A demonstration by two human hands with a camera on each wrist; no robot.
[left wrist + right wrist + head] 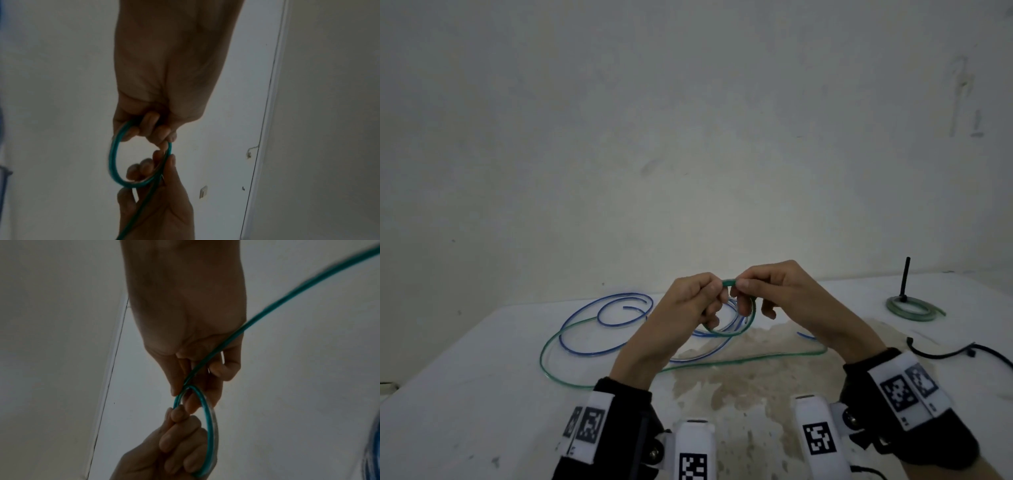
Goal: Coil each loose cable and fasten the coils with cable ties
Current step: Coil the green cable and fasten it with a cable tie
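Note:
A green cable [729, 283] is held above the white table [482, 359] as a small loop between both hands. My left hand [697, 298] curls its fingers round the loop's left side [113, 155]. My right hand [760, 291] pinches the loop's top with thumb and forefinger, and the cable [287, 295] runs on past its palm. The rest of the green cable [544, 356] trails loose across the table. A blue cable [599, 308] lies in loose rings behind the hands. A black cable tie [941, 354] lies at the right.
A finished green coil [914, 308] lies at the back right beside an upright black post [904, 279]. A brownish stain [739, 373] spreads over the table's middle. A grey wall [688, 137] rises behind the table's far edge.

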